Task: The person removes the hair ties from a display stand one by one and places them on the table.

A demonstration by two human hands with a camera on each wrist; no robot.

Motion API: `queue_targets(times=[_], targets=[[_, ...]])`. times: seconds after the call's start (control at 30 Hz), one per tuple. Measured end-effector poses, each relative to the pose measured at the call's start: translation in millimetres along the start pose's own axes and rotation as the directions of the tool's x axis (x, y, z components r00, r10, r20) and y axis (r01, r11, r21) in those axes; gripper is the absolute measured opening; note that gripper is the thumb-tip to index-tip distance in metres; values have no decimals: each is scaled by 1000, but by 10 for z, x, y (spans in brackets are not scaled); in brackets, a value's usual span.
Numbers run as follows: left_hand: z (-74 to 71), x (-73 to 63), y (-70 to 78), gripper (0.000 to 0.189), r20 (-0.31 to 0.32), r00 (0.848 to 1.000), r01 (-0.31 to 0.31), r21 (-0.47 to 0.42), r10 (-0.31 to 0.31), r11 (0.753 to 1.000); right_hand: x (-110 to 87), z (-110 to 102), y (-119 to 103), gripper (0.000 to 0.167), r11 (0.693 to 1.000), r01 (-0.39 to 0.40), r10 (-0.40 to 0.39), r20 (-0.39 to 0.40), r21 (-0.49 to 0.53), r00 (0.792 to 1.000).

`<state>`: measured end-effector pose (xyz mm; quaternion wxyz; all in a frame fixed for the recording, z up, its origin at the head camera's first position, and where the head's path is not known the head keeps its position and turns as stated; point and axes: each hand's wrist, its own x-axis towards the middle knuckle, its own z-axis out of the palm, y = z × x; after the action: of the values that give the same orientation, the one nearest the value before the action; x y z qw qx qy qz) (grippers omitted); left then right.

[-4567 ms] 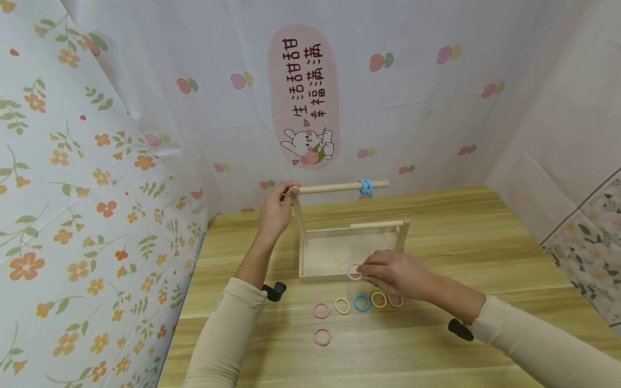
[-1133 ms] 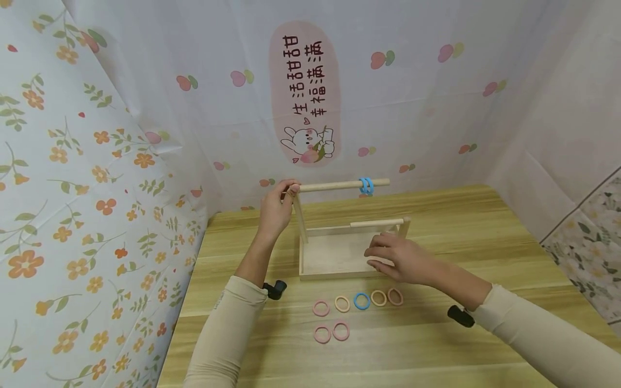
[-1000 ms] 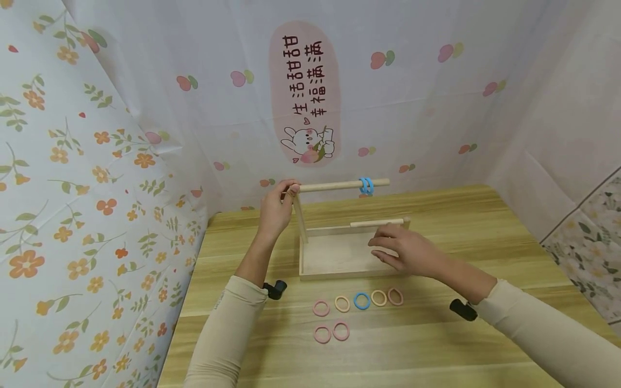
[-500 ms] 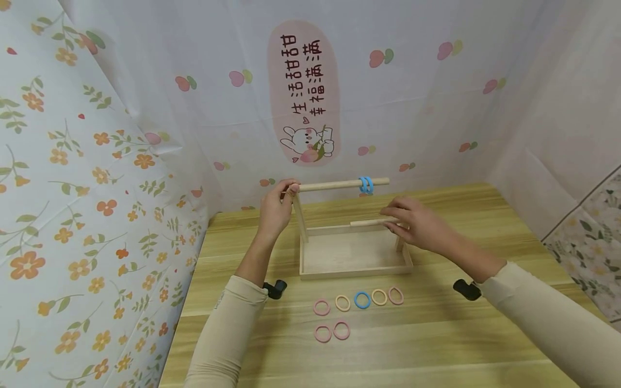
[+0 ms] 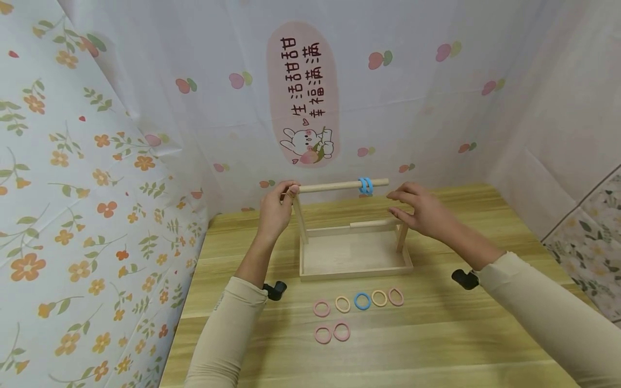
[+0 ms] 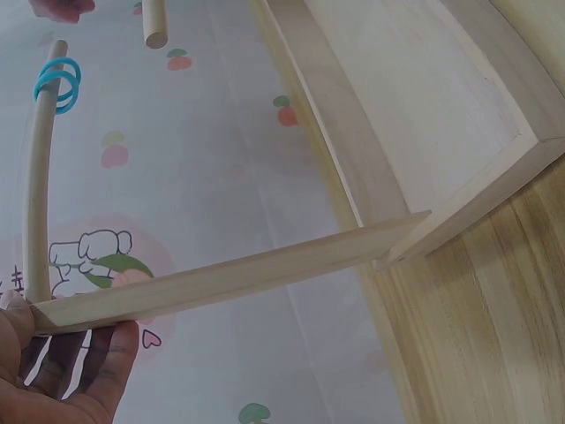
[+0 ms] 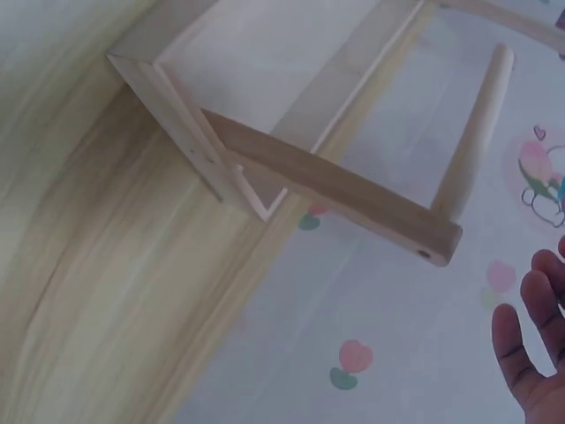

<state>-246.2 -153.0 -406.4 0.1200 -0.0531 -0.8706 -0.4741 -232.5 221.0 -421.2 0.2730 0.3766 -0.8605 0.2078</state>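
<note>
A wooden rack has a shallow tray [image 5: 356,274] for a base and two posts, each with a sideways rod. My left hand [image 5: 277,210] grips the top of the taller left post [image 6: 221,276], where the upper rod [image 5: 330,187] joins it. Two blue rings [image 6: 58,86] hang on that rod, near its free end. My right hand [image 5: 419,211] holds nothing; its fingers [image 7: 508,340] are spread apart. It is by the upper rod's free end, above the short right post [image 7: 335,187] and lower rod [image 7: 477,132].
On the table [image 5: 436,345] in front of the tray lie several rings in two rows. The back row has pink, yellow and blue [image 5: 361,301] ones; the front row is two pink rings [image 5: 342,331]. A patterned curtain [image 5: 218,108] hangs behind the table.
My right hand has put a pink ring down in the front row. It has then risen, empty, past the lower rod towards the upper rod's end. My left hand has stayed put.
</note>
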Motion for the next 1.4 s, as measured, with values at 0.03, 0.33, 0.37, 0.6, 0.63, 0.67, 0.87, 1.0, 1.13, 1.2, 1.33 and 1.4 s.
queue_targets(times=[0.03, 0.33, 0.37, 0.6, 0.63, 0.67, 0.87, 1.0, 1.13, 1.2, 1.33, 1.4], targets=[[2, 0, -2, 40, 0, 1000, 0, 1, 0, 1000, 9, -4, 7, 33, 1000, -25, 25, 1, -7, 1000], [4, -5, -1, 41, 4, 1000, 4, -7, -4, 1000, 150, -93, -26, 54, 948, -306, 314, 105, -87, 944], [3, -7, 2, 41, 3, 1000, 5, -8, -5, 1000, 168, -99, -32, 56, 942, -322, 331, 118, -94, 936], [9, -10, 2, 39, -4, 1000, 3, -8, -3, 1000, 243, -92, -52, 62, 937, -323, 339, 123, -135, 933], [11, -10, 1, 39, -7, 1000, -2, -8, 2, 1000, 249, -88, -52, 63, 937, -321, 337, 119, -138, 934], [11, -9, -1, 39, -10, 1000, -7, -9, 7, 1000, 257, -85, -53, 63, 938, -319, 336, 116, -137, 935], [14, -9, -9, 38, -22, 1000, -23, -13, 23, 1000, 340, -46, -67, 62, 949, -292, 307, 135, -124, 942], [15, -11, -13, 39, -21, 1000, -16, -17, 15, 1000, 400, -15, -94, 61, 957, -273, 286, 157, -99, 945], [14, -8, -12, 39, -15, 1000, -10, -16, 10, 1000, 443, 22, -121, 59, 966, -248, 258, 158, -79, 953], [14, -6, -12, 39, -15, 1000, -8, -13, 8, 1000, 460, 39, -130, 60, 968, -241, 250, 155, -71, 956], [10, -5, -7, 39, -15, 1000, -1, -10, 1, 1000, 489, 62, -139, 60, 971, -231, 238, 150, -64, 960], [9, -6, -7, 39, -15, 1000, 0, -11, -1, 1000, 500, 72, -141, 59, 973, -225, 231, 146, -57, 962]])
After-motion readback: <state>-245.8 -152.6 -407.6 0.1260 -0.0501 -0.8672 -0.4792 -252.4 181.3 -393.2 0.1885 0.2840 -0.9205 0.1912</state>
